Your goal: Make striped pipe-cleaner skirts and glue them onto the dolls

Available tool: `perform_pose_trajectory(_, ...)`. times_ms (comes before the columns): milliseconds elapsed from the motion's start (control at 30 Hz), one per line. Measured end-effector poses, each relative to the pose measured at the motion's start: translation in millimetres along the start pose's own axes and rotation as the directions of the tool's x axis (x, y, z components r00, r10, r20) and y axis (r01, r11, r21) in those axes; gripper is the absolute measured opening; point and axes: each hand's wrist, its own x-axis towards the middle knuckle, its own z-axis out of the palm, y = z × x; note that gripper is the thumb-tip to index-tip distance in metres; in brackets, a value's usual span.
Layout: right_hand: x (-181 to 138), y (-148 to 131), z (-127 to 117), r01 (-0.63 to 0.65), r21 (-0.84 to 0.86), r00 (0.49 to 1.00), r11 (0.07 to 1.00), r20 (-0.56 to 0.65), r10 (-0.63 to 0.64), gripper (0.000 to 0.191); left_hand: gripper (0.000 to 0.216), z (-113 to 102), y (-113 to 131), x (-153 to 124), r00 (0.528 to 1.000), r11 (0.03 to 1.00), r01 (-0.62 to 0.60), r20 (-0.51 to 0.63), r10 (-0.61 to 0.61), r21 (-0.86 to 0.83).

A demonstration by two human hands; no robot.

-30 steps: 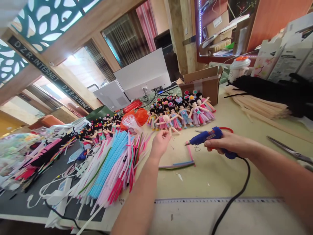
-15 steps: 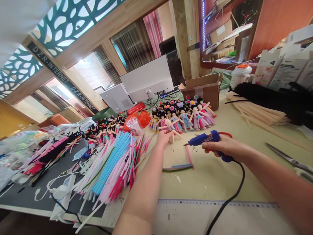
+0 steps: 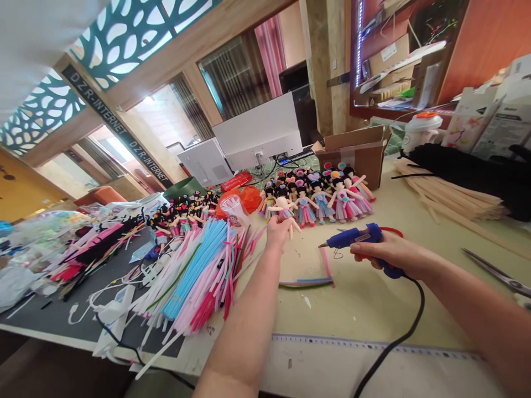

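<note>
My left hand (image 3: 279,231) is closed around the lower body of a bare, cream-coloured pipe-cleaner doll (image 3: 284,205), held upright just in front of the finished-looking dolls (image 3: 323,199). In my right hand (image 3: 385,251) is a blue hot glue gun (image 3: 352,236), its nozzle pointing left towards the doll but apart from it. A black cord (image 3: 409,331) runs from its handle down to the table's front. Beneath the hands, pink, blue and green pipe cleaners (image 3: 309,282) lie in a corner shape on the table.
Bundled pipe cleaners (image 3: 194,271) spread to the left, beside a white power strip (image 3: 114,320). Scissors (image 3: 498,271) lie at the right. A ruler strip (image 3: 369,345) follows the front edge. Behind stand a cardboard box (image 3: 357,149), a plastic cup (image 3: 234,210) and a monitor (image 3: 259,132).
The view has shifted slightly, so everything sits a little further right. The doll's body has turned a little in my left hand. The glue gun keeps about the same distance from it.
</note>
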Motion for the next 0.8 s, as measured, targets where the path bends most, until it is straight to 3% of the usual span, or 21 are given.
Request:
perform_pose_trajectory(400,3,0,-3,0.006,-0.03,1.0,1.0,-0.014,-0.006,0.04,0.025,21,-6,1,0.959,0.98,-0.155,-0.22,0.18,0.126)
perform_pose_trajectory(800,-4,-14,-1,-0.003,-0.033,1.0,0.999,-0.009,0.002,0.039,0.022,20,-16,8,0.938,0.956,-0.212,-0.234,0.257,0.202)
